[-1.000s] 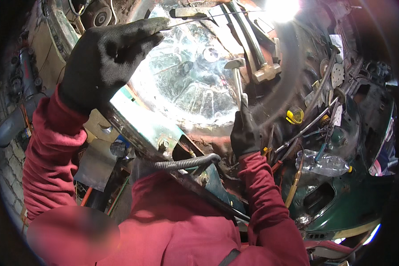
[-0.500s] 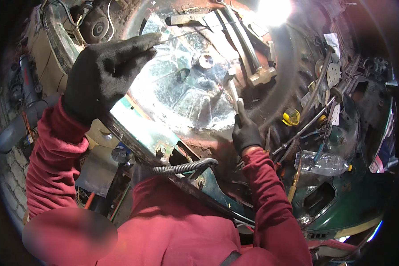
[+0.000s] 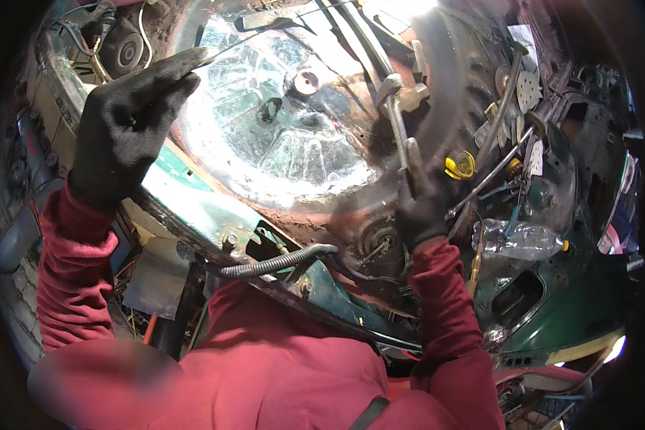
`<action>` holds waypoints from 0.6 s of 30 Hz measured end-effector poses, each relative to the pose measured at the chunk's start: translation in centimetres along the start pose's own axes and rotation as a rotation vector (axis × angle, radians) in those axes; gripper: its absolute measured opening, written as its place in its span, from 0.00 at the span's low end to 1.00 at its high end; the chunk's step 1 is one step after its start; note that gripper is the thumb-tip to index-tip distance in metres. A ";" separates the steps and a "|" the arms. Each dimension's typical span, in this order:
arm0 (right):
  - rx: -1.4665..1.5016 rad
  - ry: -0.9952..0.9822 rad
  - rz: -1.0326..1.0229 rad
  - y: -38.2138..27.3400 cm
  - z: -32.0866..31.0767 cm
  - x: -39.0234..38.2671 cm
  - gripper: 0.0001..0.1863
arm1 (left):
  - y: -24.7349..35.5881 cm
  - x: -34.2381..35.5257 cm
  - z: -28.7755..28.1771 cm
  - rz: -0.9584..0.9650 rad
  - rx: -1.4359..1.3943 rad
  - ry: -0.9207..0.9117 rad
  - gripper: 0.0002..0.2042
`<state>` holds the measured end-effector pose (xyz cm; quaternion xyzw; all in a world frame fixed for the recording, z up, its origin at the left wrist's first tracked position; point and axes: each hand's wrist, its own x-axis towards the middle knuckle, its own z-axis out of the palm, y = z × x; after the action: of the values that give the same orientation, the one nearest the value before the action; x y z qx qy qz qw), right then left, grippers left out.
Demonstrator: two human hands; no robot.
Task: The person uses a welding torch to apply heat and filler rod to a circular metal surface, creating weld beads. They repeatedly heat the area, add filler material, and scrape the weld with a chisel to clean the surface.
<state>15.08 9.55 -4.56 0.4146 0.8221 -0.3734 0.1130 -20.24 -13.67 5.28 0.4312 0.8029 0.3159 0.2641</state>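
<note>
My left hand, in a black glove, is closed, its thumb and fingertips pinching a thin metal rod. The rod slants up and right above a bright, bare sheet-metal panel with raised ribs and a round hole fitting. My right hand, also gloved in black, grips a metal hand tool with a thick rounded head; its exact kind is unclear. The index finger lies along the shaft. Just behind the tool's head, a hammer lies on the metalwork, partly covered by it.
Right of my hand are a yellow tape-like roll, a long metal bar and a clear plastic bottle. A ribbed grey conduit crosses the green body edge in front of me. Glare whitens the top.
My right hand has shifted right with the tool, whose head now overlaps the hammer. My left hand still pinches the rod. The whole view has shifted somewhat.
</note>
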 end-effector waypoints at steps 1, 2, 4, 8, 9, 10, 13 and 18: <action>0.032 0.027 -0.028 0.2 -0.9 -0.2 0.31 | 0.0 0.1 0.0 -0.010 -0.009 0.002 0.16; 0.050 0.067 -0.107 0.5 -1.3 -0.8 0.30 | 0.0 0.1 0.0 -0.030 -0.011 -0.001 0.16; 0.086 0.116 -0.184 0.8 -1.9 -1.6 0.28 | 0.3 0.2 0.1 -0.048 -0.010 -0.003 0.16; 0.258 0.021 0.021 3.9 -0.3 -3.3 0.25 | 0.3 0.4 -0.1 -0.076 0.033 -0.007 0.17; 0.263 0.001 0.064 4.5 0.2 -3.7 0.25 | 0.3 0.3 -0.1 -0.099 0.026 -0.007 0.17; 0.267 -0.022 0.104 5.1 0.9 -4.0 0.25 | 0.3 0.3 0.0 -0.091 0.020 0.007 0.17; 0.224 -0.040 0.115 6.0 2.2 -5.0 0.25 | 0.1 0.2 0.1 -0.083 0.027 0.024 0.17; 0.248 -0.220 0.265 6.0 5.7 -5.8 0.29 | 0.0 0.1 0.0 -0.135 0.037 0.020 0.17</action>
<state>22.59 4.36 -8.77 0.4866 0.6908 -0.4965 0.1986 -20.34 -13.55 5.30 0.3777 0.8385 0.2866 0.2686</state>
